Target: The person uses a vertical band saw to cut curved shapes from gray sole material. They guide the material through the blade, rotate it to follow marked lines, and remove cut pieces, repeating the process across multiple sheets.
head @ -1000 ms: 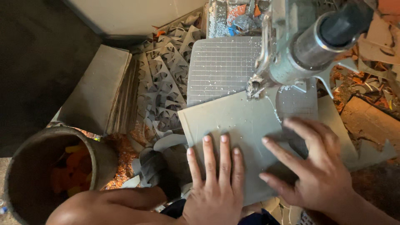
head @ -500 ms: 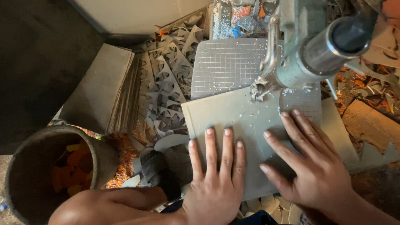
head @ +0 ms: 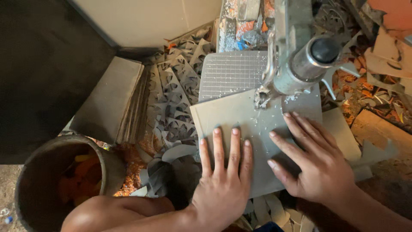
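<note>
- Grey sheet (head: 240,124) lies flat on the gridded metal plate (head: 229,73) of a cutting machine, tilted a little, its far right corner rising toward 1 o'clock, where it meets the blade.
- At the far left, at 8 o'clock from the sheet, stands a round bucket (head: 30,189) with orange scraps inside; at 10 o'clock lies a stack of uncut grey sheets (head: 107,101), well apart from both hands.
- Between stack and plate lies a heap of cut grey shapes (head: 176,99).
- Left hand (head: 223,189) presses flat on the sheet's near left half, fingers (head: 219,146) spread and straight, pointing to 12 o'clock; it grips nothing, only holds the sheet down.
- Blade point (head: 261,99) sits at 1 o'clock from the left fingertips, with pale dust around it on the sheet.
- Right hand (head: 319,165) lies flat on the sheet's right half, fingers splayed toward 11 o'clock, nothing clasped; its fingertips are nearer the blade than the left hand's.
- Machine's grey arm and round barrel (head: 309,60) hang over the far right corner.
</note>
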